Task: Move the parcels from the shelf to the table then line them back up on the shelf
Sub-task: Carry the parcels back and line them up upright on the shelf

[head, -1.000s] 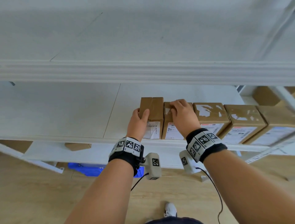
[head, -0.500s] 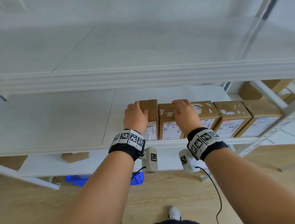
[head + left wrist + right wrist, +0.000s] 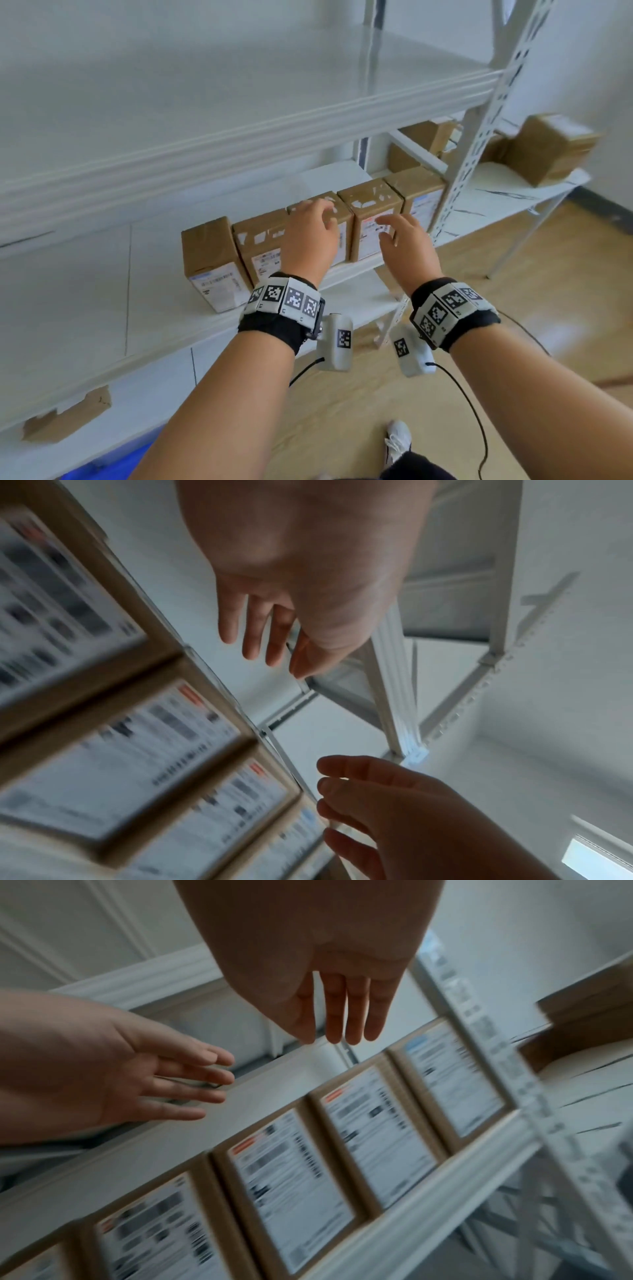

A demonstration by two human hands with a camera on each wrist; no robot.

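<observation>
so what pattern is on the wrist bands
Black-and-white square code markers on white tiles, on both wrist bands; clearest in the head view.

White shelf (image 3: 102,308), five brown parcels (image 3: 212,260) abreast

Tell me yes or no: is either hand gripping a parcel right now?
No. In the wrist views the left hand and right hand show straight, spread fingers in front of the parcels, curled round nothing.
</observation>
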